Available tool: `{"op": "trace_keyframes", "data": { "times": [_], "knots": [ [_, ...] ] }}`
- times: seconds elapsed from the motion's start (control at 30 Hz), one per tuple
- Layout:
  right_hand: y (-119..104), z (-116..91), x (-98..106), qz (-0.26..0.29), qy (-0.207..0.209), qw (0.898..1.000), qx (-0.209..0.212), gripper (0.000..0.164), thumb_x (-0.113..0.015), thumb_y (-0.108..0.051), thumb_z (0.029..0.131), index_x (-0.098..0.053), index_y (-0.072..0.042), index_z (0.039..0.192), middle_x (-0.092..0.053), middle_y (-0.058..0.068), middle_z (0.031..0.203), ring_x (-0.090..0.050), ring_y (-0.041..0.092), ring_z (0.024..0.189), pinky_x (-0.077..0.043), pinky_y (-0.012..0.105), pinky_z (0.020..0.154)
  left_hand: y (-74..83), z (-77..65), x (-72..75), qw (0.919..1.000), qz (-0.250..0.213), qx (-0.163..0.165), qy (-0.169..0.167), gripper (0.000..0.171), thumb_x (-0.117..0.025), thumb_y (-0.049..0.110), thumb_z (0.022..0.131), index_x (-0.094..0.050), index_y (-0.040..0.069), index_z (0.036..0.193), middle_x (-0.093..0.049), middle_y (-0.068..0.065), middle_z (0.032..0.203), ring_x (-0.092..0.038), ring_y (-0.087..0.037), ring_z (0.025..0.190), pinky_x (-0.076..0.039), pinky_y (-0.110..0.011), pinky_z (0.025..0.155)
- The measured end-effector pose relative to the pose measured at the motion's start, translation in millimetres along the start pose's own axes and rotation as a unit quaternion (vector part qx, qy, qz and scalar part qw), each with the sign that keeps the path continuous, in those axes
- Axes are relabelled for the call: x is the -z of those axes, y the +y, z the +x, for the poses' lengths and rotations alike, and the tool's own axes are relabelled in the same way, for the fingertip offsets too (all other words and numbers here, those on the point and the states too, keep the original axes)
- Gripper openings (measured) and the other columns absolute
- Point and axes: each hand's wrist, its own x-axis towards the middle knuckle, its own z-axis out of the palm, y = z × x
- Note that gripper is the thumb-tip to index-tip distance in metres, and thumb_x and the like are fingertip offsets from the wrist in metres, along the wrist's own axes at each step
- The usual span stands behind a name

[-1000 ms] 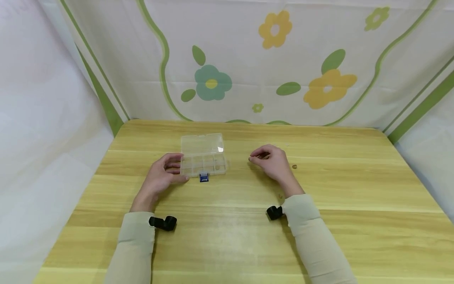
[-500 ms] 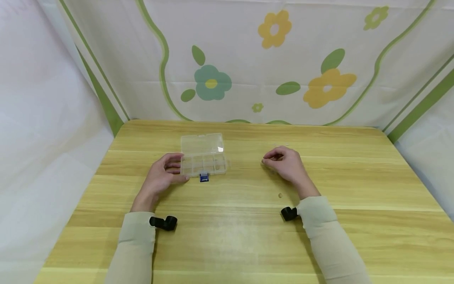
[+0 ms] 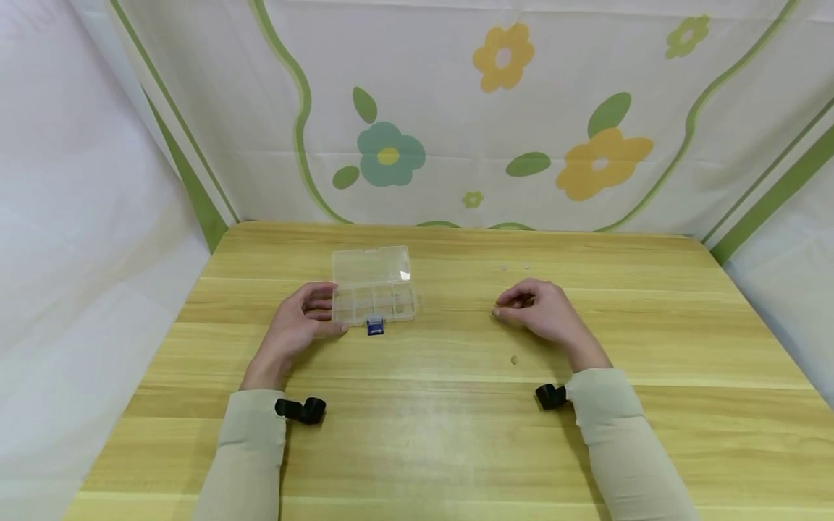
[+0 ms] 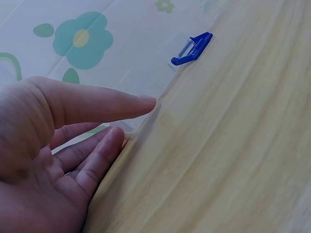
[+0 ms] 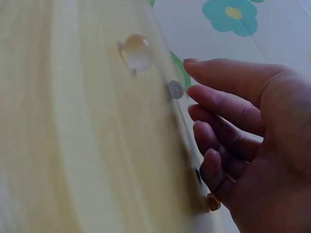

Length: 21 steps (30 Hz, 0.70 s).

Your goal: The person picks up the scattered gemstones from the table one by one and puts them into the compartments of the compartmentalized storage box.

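A clear plastic compartment box (image 3: 361,311) lies with its lid (image 3: 371,265) swung back and a blue latch (image 3: 375,326) at the front. My left hand (image 3: 298,322) grips its left end, thumb at the front corner, fingers at the side and back. To the right, my right hand (image 3: 537,311) is low over the table, thumb and index fingertips slightly apart in the right wrist view. A small grey round bead (image 5: 176,90) shows just beyond these fingertips. Nearer me lies a clear round bead (image 5: 138,52). A small brown ring-like piece (image 5: 214,201) shows beside the little finger.
Two tiny pale pieces, one of them a pale dot (image 3: 504,268), lie toward the back of the wooden table (image 3: 417,449). A white cloth with printed flowers (image 3: 449,108) hangs along the table's far edge. Black wrist cameras sit on both sleeves.
My right hand has moved rightward and slightly toward me, now covering the brown piece in the head view and uncovering the tiny pale pieces behind. My left hand and the box stay put.
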Motion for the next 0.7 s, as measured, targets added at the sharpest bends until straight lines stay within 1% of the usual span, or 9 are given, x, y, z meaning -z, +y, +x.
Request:
{"op": "trace_keyframes", "data": {
  "times": [0.13,0.23,0.5,0.7],
  "knots": [
    [0.9,-2.6,4.6,-0.007,-0.015,1.0,0.006,0.031,-0.088,-0.039,0.09,-0.081,-0.019,0.113,-0.074,0.005,0.11,-0.063,0.022,0.097,-0.051,0.036,0.086,-0.4,-0.6,0.4,1.0,-0.002,-0.001,-0.001,0.081,-0.087,0.001,0.086,-0.051,0.012,0.158,-0.054,-0.019,0.153,-0.057,-0.034,0.132,-0.048,-0.045,0.114],
    [1.3,-4.1,6.2,-0.01,-0.023,1.0,0.013,0.031,-0.089,-0.038,0.089,-0.082,-0.019,0.112,-0.074,0.006,0.113,-0.062,0.022,0.097,-0.05,0.035,0.086,-1.2,-0.5,-0.1,1.0,-0.004,-0.002,-0.002,0.081,-0.087,0.002,0.086,-0.051,0.012,0.158,-0.054,-0.018,0.154,-0.057,-0.033,0.132,-0.047,-0.044,0.114],
    [4.2,-1.8,6.0,-0.019,-0.023,0.999,0.027,0.014,-0.088,-0.027,0.091,-0.084,-0.021,0.102,-0.073,0.004,0.113,-0.059,0.023,0.094,-0.049,0.034,0.082,-2.4,0.4,-0.2,1.0,0.0,-0.003,-0.002,0.081,-0.087,0.002,0.086,-0.051,0.013,0.158,-0.055,-0.018,0.154,-0.058,-0.033,0.131,-0.049,-0.043,0.112],
    [4.7,-1.0,4.8,-0.024,-0.02,0.999,0.033,0.007,-0.087,-0.025,0.092,-0.084,-0.023,0.097,-0.072,0.003,0.112,-0.058,0.023,0.093,-0.048,0.034,0.081,-3.1,0.2,0.3,1.0,-0.001,-0.004,-0.001,0.08,-0.087,0.002,0.087,-0.051,0.012,0.158,-0.054,-0.018,0.154,-0.057,-0.033,0.132,-0.048,-0.045,0.114]
  ]
}}
